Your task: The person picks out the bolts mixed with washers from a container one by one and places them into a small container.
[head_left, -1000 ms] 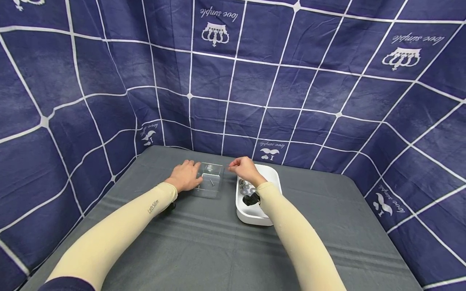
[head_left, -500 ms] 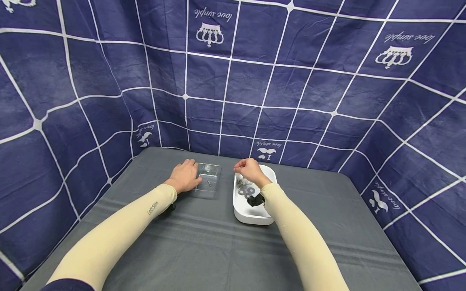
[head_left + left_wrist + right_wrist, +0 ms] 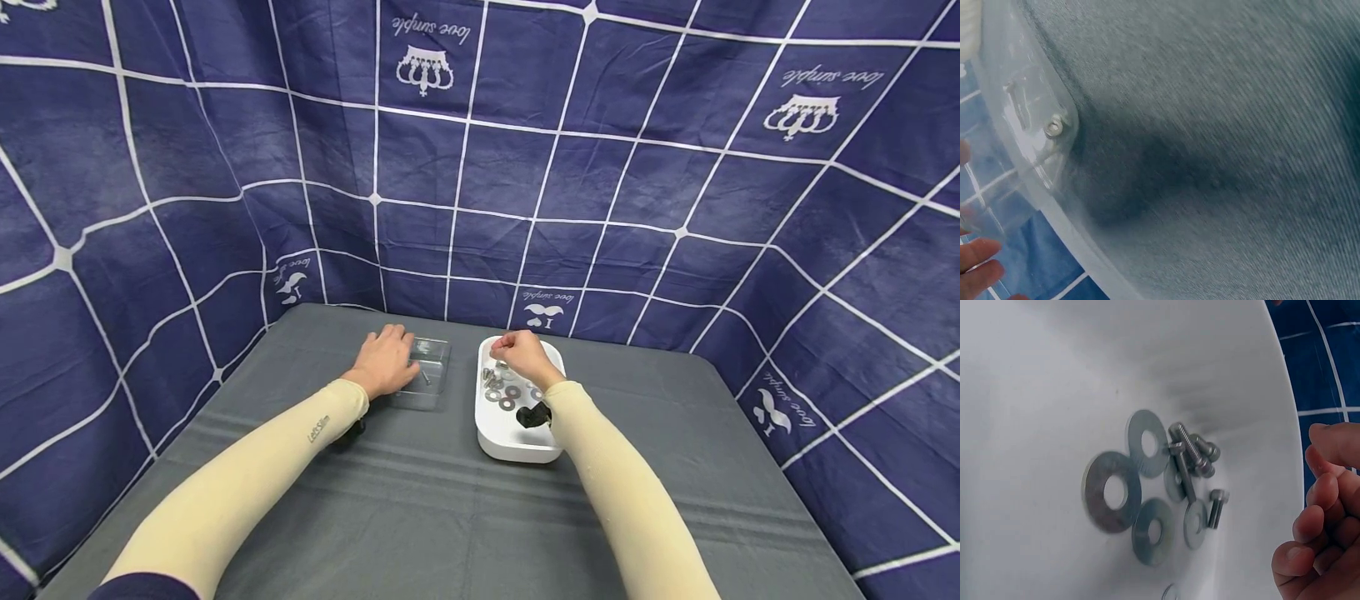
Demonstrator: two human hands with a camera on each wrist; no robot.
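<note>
My left hand point(image 3: 384, 362) rests on the left side of a clear plastic box point(image 3: 417, 402), fingers extended. Inside that box lies a small metal bolt point(image 3: 426, 377); the left wrist view shows its socket head point(image 3: 1054, 128) through the clear wall. Over the far end of a white oval tray point(image 3: 516, 451) is my right hand point(image 3: 525, 357), its fingers loosely bent and nothing visible between them. Several flat washers point(image 3: 1114, 492) and several socket-head bolts point(image 3: 1192, 450) lie on the tray floor, beside the curled fingers point(image 3: 1310, 524) in the right wrist view.
Grey cloth point(image 3: 420, 508) covers the table. A blue curtain point(image 3: 570, 192) with white grid lines rises behind the table and along both sides. The box stands to the left of the tray, with a strip of grey cloth between them.
My right hand has moved rightward from the gap beside the clear box to over the tray. My left hand stays on the box. The head view has shifted slightly.
</note>
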